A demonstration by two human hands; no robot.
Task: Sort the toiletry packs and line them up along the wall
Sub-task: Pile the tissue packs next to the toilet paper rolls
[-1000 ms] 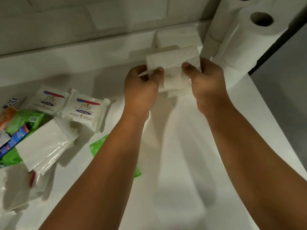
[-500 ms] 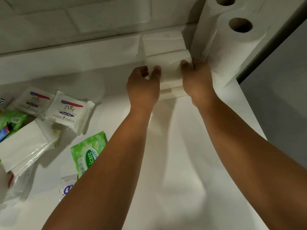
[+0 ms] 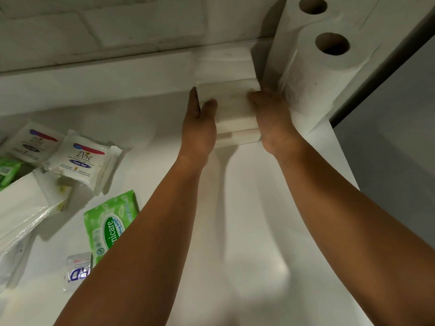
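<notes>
I see the left hand (image 3: pixel 200 128) and right hand (image 3: pixel 273 118) clasping a white pack (image 3: pixel 231 102) from either side. It sits atop a stack (image 3: pixel 237 137) on the table (image 3: pixel 259 220), at the wall (image 3: pixel 117 27), just beside two upright paper rolls (image 3: pixel 313 74). A Dove pack (image 3: pixel 83 161) lies well to the left.

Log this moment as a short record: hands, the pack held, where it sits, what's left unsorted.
left hand: holds the left edge of the white pack
right hand: holds its right edge
white pack: on top of a stack of similar packs, near the wall, beside the paper rolls
unsorted: Dove packs, green wipes pack, small sachet, loose on the counter at left
</notes>
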